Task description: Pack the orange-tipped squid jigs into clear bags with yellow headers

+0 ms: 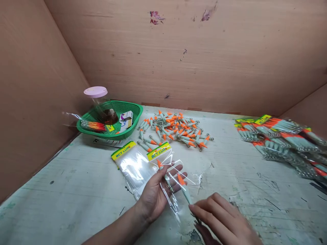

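My left hand (155, 194), palm up, holds a clear plastic bag (176, 207) with a yellow and green "BCT LURE" header (158, 151). One pale fishing lure with an orange tip (159, 164) lies in the bag, under my left thumb. Between the thumb and fingers of my right hand (222, 217) is a second lure (184, 189), gripped near its hook end, its orange tip pointing up toward the bag. Whether that tip is inside the bag I cannot tell. Just behind my left hand lies a stack of flat lure bags (133, 166).
A heap of loose lures (176, 129) lies behind my hands. At the left stands a green basket (139, 114) with a pink-lidded jar (95, 92), a small box (126, 119) and a bag of red lures (93, 126). Filled lure packs (283, 139) are piled at right. Wooden walls enclose the table.
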The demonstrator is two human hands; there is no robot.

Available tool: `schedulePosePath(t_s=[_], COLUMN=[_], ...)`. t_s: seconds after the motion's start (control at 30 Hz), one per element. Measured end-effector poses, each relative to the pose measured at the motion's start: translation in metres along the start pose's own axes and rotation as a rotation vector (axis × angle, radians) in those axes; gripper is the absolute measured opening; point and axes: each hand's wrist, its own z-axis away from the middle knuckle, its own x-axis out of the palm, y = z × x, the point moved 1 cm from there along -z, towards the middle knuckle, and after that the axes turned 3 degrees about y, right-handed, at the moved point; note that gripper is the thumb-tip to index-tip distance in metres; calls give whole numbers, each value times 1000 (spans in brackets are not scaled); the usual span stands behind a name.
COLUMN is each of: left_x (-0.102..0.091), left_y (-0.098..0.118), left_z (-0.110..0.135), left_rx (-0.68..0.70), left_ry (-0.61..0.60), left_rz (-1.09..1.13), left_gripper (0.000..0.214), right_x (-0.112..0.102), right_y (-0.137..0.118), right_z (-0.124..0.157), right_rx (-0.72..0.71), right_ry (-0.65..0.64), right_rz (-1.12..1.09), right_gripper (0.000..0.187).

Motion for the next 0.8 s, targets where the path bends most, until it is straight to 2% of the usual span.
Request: schedulePosePath(t_s=[0.1, 0.23, 0.4, 0.5, 0.57, 0.63, 0.7, 0.77, 0.8], left_x=[0, 0, -1, -2, -3, -3, -2, -1, -1], left_y=[-3, -4, -8, -11, -10, -8, -5, -3, -2], left_z=[2, 4, 4, 3, 3, 2, 2, 2, 3], left_rx=[-25, -13, -20, -31, -37, -22, -3, 12, 16], left_ry=[-28, -73, -103, -127, -114, -67, -11, 43, 69], left_rz=[-4, 34, 78, 97, 93, 82, 65, 45, 33], left_gripper=[31, 32, 36, 36, 38, 42, 46, 45, 43], right_x=[15, 24, 37, 42, 37, 24, 7, -7, -10], right_y=[0, 2, 1, -6, -9, -6, 11, 43, 63], right_z=[-2, 3, 7, 1, -5, -11, -14, -16, -17], right_rx=[-22, 10, 120, 112, 73, 94, 232, 424, 497], right_ry=[31, 146, 273, 303, 291, 291, 358, 423, 402], right_rz=[104, 149, 54, 5, -45, -132, -184, -122, -51], right_gripper=[31, 36, 47, 46, 41, 36, 27, 13, 8])
